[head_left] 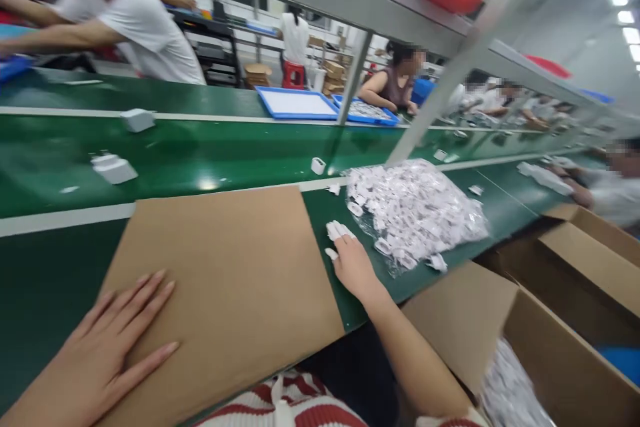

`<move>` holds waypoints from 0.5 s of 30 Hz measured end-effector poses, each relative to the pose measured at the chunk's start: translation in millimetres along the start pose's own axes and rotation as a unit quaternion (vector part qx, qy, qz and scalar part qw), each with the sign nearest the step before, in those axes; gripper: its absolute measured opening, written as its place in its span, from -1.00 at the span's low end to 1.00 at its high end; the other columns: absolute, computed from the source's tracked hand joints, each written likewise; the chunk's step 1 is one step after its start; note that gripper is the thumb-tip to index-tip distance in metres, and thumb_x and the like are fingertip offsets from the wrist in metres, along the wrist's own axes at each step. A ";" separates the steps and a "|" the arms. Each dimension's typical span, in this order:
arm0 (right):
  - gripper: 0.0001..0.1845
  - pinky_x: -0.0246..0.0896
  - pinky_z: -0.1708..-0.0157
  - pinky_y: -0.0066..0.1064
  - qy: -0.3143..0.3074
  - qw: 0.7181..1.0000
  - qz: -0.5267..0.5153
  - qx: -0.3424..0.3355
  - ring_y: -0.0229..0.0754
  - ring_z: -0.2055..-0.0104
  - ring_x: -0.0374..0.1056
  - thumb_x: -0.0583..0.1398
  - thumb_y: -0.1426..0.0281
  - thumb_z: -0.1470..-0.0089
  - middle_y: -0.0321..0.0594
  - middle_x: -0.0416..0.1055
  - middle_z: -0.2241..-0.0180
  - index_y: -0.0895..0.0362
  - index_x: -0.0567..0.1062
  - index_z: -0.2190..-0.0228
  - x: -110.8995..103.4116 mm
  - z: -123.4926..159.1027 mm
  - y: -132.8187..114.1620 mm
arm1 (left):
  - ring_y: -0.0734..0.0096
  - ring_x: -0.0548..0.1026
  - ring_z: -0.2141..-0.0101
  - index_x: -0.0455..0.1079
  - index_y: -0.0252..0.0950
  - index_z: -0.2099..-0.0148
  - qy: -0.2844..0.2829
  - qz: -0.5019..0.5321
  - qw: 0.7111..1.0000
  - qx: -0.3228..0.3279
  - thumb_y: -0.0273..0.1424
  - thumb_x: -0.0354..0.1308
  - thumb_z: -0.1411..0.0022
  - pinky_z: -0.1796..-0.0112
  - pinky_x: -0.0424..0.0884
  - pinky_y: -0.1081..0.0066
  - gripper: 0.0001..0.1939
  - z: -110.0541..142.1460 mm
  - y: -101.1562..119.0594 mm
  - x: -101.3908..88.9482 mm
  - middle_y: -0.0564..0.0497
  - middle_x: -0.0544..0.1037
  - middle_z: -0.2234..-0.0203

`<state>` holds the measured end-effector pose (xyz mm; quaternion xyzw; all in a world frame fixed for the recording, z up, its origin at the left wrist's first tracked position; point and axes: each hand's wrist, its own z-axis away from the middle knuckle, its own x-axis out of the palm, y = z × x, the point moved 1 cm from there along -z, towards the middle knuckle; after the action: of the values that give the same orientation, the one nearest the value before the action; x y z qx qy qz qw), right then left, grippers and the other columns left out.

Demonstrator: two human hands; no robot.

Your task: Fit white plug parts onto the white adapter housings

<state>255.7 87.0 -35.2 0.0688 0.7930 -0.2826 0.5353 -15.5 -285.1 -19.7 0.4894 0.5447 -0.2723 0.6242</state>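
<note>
My left hand (107, 347) lies flat, fingers spread, on the near left corner of a brown cardboard sheet (235, 273) that covers the green worktop. My right hand (350, 260) reaches out past the sheet's right edge, fingers stretched forward and tipped with white finger cots. Its fingertips rest on the green surface just short of a heap of small white parts in clear bags (415, 210). Nothing shows in either hand.
A green conveyor belt (200, 147) runs across, carrying white chargers (114, 168) (137, 119) and a small white part (318, 165). Open cardboard boxes (550, 327) stand at my right. Blue trays (297, 104) and several other workers sit beyond. A metal frame post (440, 100) slants overhead.
</note>
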 end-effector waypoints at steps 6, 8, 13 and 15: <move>-0.58 0.40 -0.11 0.03 0.083 0.992 -0.089 0.024 0.14 -0.16 0.41 0.04 0.22 -0.39 0.10 0.43 -0.09 0.12 0.50 -0.10 19.1 13.1 8.9 | 0.12 0.33 -0.28 0.38 0.01 -0.34 -0.025 -0.029 0.999 -0.035 0.02 0.09 -0.40 -0.31 0.16 0.13 -0.45 -18.1 21.0 -38.2 0.04 0.40 -0.33; -0.47 0.43 -0.05 -0.01 0.097 0.985 -0.131 0.056 0.13 -0.07 0.48 0.09 0.07 -0.35 0.10 0.45 -0.08 0.13 0.43 -0.16 18.7 20.3 6.5 | 0.10 0.37 -0.25 0.42 -0.17 -0.30 -0.041 -0.027 0.999 -0.023 0.00 0.03 -0.46 -0.28 0.19 0.17 -0.45 -40.2 21.6 -50.0 -0.11 0.45 -0.27; -0.42 0.47 0.20 -0.14 0.097 0.980 -0.107 0.138 0.10 0.16 0.56 0.08 -0.04 -0.31 0.02 0.60 0.14 0.07 0.42 -0.15 22.0 36.5 12.9 | 0.02 0.34 -0.27 0.37 -0.26 -0.34 -0.025 -0.042 0.998 0.043 -0.08 0.05 -0.47 -0.29 0.21 0.10 -0.46 -127.2 33.9 -48.2 -0.20 0.39 -0.30; -0.53 0.44 0.19 -0.10 0.117 0.990 -0.051 0.061 0.14 0.13 0.54 0.04 0.04 -0.36 0.01 0.60 0.20 0.01 0.52 -0.05 25.6 36.9 21.1 | 0.09 0.30 -0.30 0.33 -0.26 -0.36 -0.024 -0.044 0.997 0.053 -0.12 0.05 -0.48 -0.32 0.18 0.17 -0.46 -168.4 42.1 -37.2 -0.17 0.33 -0.36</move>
<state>283.6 80.4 -75.7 0.0930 0.8341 -0.3473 0.4183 -58.0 -123.7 41.0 0.4909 0.5353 -0.3397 0.5976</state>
